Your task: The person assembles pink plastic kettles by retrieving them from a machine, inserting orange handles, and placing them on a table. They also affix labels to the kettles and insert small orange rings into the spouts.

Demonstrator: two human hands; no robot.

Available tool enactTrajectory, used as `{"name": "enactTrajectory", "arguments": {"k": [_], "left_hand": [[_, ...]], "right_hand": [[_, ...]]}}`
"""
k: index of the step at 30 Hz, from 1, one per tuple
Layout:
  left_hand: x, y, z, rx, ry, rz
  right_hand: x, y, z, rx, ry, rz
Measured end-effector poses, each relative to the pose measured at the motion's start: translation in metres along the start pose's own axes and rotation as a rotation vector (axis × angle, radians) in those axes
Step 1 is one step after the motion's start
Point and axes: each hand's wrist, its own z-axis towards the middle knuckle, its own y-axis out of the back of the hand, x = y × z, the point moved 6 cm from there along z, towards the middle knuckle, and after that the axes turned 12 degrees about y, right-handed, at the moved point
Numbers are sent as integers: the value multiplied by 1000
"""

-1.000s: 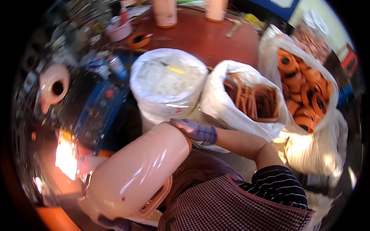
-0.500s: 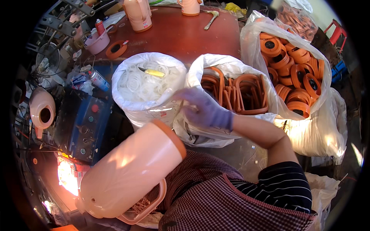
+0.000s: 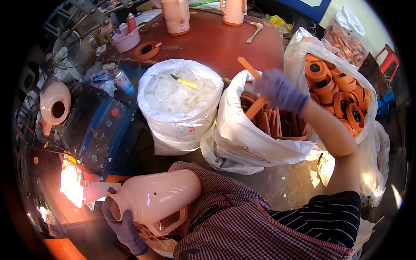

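Observation:
My left hand (image 3: 123, 227), in a purple glove, grips the mouth end of a pale pink plastic jug body (image 3: 158, 198) lying sideways on my lap. My right hand (image 3: 281, 92), also gloved, is raised over a white bag (image 3: 255, 134) of orange handle pieces and holds one orange handle (image 3: 255, 93) lifted out of it. To the left of that bag stands another white bag (image 3: 182, 110) filled with clear rings, with a small yellow-handled knife (image 3: 185, 81) lying on top.
A third bag of orange round caps (image 3: 336, 93) stands at the right. A blue machine (image 3: 97, 125) with buttons is at the left, a glowing heater (image 3: 71, 184) below it. On the red table (image 3: 216, 41) stand pink jugs (image 3: 175, 15), an orange ring (image 3: 146, 50) and a hammer (image 3: 255, 31).
My right hand left the jug, reached up into the bag of orange handles and lifted one out. The jug tipped lower, its mouth now at the lower left in my left hand.

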Motion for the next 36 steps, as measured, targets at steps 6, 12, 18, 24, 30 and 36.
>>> {"name": "enactTrajectory", "arguments": {"k": [6, 12, 18, 24, 30, 36], "left_hand": [[-24, 5, -12, -14, 3, 141], [-88, -53, -24, 113, -377, 528], [-54, -15, -33, -168, -92, 410], [-21, 20, -31, -442, 130, 265], [-20, 31, -35, -369, 170, 203], [-23, 27, -54, -399, 84, 173]], "right_hand": [[-82, 70, 41, -686, 156, 1179], [79, 173, 179, -655, 760, 1304], [196, 207, 234, -453, 869, 1847], [248, 135, 197, -405, 554, 2315], [283, 87, 214, -600, -21, 2349], [279, 46, 262, -506, -301, 2916]]}}
